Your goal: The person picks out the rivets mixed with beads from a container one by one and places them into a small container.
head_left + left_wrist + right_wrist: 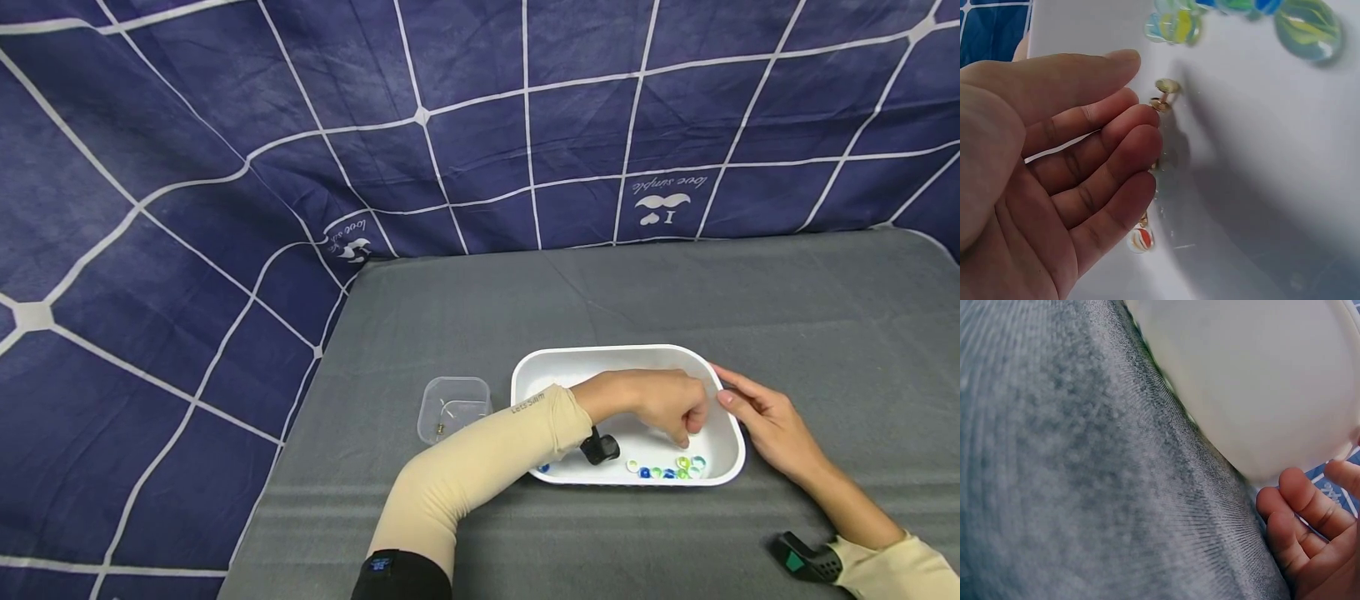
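Observation:
Inside the white basin (600, 360), my left hand (671, 404) reaches down near the right end. In the left wrist view the left hand (1066, 150) has its fingers loosely bent, thumb apart from them. A small brass-coloured stud (1166, 86) is right by the fingertips; whether they touch it I cannot tell. Below them shows a red-and-white marble (1141, 239). My right hand (776, 429) grips the basin's right end, thumb at the rim; in the right wrist view the right hand (1316, 544) has bent fingers against the outer wall (1260, 394). Glass marbles (657, 472) lie along the near side.
A clear plastic box (454, 385) with a few small metal pieces stands left of the basin on the grey cloth (465, 317). Blue checked fabric (480, 150) hangs behind and to the left.

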The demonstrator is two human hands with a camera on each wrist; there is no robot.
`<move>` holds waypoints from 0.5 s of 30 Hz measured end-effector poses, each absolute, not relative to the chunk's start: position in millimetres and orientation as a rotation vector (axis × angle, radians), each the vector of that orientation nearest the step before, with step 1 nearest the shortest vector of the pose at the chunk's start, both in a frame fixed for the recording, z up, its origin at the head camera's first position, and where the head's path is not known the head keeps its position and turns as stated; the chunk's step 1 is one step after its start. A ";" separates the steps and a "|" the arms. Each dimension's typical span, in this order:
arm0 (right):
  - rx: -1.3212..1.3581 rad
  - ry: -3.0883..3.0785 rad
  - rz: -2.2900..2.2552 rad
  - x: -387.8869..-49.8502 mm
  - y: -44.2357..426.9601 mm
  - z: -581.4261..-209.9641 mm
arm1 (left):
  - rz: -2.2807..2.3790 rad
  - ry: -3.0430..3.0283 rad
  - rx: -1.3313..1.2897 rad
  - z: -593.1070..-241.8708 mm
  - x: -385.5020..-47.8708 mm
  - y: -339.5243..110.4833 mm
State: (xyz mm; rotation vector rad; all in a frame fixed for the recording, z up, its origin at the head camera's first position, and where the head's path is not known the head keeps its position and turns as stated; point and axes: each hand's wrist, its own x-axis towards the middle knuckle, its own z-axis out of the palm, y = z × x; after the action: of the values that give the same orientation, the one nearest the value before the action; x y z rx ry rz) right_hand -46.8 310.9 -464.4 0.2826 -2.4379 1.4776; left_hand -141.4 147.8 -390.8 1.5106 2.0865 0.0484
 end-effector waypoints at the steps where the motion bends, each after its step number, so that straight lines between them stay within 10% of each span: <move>1: 0.283 -2.439 1.477 -46.8 310.9 -464.3 | 0.042 2.093 1.504 -391.5 -141.3 147.5; 15: 0.273 -2.449 1.469 -46.5 310.5 -464.1 | -0.005 2.120 1.551 -400.6 -137.5 145.3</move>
State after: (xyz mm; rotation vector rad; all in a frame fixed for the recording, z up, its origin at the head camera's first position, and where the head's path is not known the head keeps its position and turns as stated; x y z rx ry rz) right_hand -46.5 310.5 -464.1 0.2734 -2.4486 1.4687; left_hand -137.5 145.3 -400.6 1.5509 2.1204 -0.0052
